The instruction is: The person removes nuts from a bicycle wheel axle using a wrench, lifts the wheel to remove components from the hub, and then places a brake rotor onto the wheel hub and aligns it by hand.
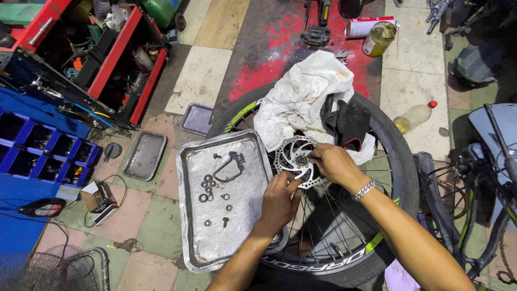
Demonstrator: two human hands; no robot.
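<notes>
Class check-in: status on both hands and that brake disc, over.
Left hand grips brake disc lower edge. Right hand fingers at hub centre. Wheel flat on floor; metal tray of small parts overlaps its left rim.

Both hands on the brake disc (293,160): left hand (280,198) grips its lower edge, right hand (334,163) pinches the hub, bicycle wheel (396,161) lying flat beside the metal tray (237,245).

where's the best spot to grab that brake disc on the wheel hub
Likely by the outer rim of the brake disc, pinched from opposite edges and approached from above. It lies flat on the hub of the wheel, face up, so its thin edge stands free. The left hand touches its lower edge; the right hand is at the centre.
</notes>
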